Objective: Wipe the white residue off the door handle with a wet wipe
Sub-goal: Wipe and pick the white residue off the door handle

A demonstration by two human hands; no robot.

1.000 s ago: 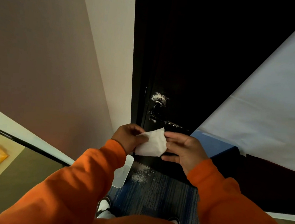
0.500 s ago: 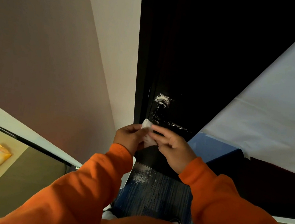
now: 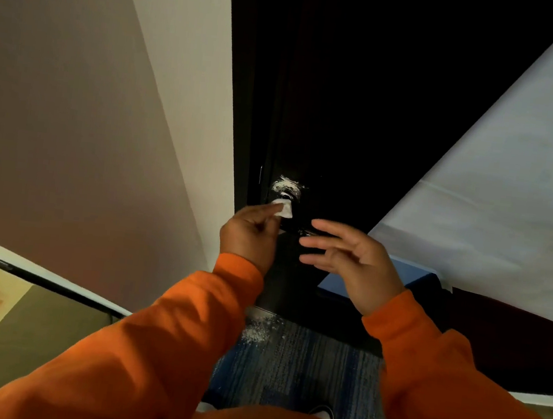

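Since half a second ago, both hands have parted: right hand hangs open and empty at frame centre, while left hand pinches the folded wet wipe just below the residue-caked door handle. Best to press firmly and wipe downward.

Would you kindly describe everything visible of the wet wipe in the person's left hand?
The wet wipe is a small white sheet, apparently soft cloth or tissue, folded into a compact pad. Only one rounded corner and a sliver lower down show; the rest is hidden in the left hand, whose fingers pinch it. It is raised just below the white residue on the door handle; whether it touches the handle cannot be told.
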